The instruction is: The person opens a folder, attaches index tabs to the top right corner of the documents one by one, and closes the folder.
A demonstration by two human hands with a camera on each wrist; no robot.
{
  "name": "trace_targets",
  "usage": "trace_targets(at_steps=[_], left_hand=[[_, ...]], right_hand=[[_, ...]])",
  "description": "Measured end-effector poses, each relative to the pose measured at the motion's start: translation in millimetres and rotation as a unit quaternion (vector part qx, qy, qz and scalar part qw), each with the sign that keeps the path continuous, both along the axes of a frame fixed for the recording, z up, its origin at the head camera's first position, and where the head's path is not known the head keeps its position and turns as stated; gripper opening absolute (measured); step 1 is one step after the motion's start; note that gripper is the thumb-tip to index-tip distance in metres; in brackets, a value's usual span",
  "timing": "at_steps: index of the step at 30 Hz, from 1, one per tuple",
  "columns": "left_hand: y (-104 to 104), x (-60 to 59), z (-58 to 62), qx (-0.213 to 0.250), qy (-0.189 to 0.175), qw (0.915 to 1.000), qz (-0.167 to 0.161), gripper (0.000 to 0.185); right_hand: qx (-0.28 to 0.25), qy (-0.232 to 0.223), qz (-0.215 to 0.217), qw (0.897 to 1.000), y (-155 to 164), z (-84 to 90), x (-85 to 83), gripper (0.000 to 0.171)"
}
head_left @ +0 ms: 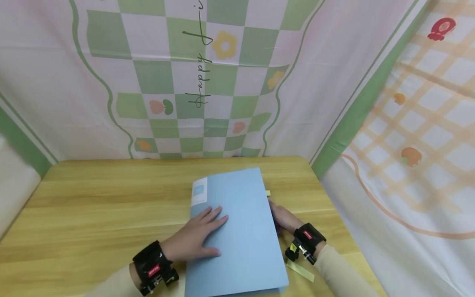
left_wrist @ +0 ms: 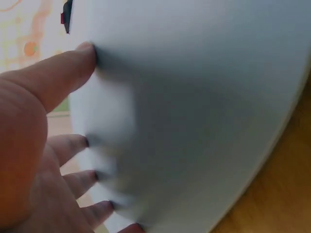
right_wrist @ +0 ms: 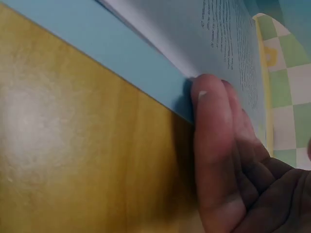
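A light blue folder with a white label lies on the wooden table, its front cover turned up. My left hand rests on the cover near the spine, fingers spread; its fingertips meet the surface in the left wrist view. At the folder's right edge is my right hand, fingers partly hidden behind the cover. In the right wrist view its straight fingers touch the side of the folder, where a printed sheet stands above the blue back cover.
A pale yellow strip lies on the table beside the right wrist. Another small yellow piece pokes out past the folder's right edge. Behind the table hangs a green checked curtain; an orange checked one hangs at the right.
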State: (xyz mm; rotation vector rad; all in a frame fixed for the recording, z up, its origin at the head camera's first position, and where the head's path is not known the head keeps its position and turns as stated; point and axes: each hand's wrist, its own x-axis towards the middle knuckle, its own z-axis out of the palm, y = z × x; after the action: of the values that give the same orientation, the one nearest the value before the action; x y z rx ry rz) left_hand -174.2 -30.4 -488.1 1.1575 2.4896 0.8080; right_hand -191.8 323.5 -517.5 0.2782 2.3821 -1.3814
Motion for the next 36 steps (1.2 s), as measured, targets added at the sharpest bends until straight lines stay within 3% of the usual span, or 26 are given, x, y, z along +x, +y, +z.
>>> trace_targets(at_steps=[9,16,21,27,36], left_hand=[[15,2.7,-9.3,-0.049,0.037,0.9981,0.009,0.086],[21,4.8,-8.0,-0.082,0.037,0.996,0.005,0.085],[25,2.7,-5.8,-0.108,0.032,0.9936,-0.006,0.086],[29,1.9,-5.5,-0.139,0.01,0.9902,-0.003,0.089],[39,5.1,-19.3,-0.174,0.08,0.9813,0.018,0.095]], right_hand=[[-0.052,-0.031,-0.002,0.998,5,-2.4,3.2,0.09],[-0.036,-0.032,0.038,0.998,5,-4.7,4.9,0.046],[0.008,-0.001,0.041,0.999,1,-3.9,8.3,0.029],[0.077,0.023,0.022,0.997,-10,-3.6,12.3,0.03],[0.184,0.03,0.041,0.982,-24,10.2,9.6,0.031]])
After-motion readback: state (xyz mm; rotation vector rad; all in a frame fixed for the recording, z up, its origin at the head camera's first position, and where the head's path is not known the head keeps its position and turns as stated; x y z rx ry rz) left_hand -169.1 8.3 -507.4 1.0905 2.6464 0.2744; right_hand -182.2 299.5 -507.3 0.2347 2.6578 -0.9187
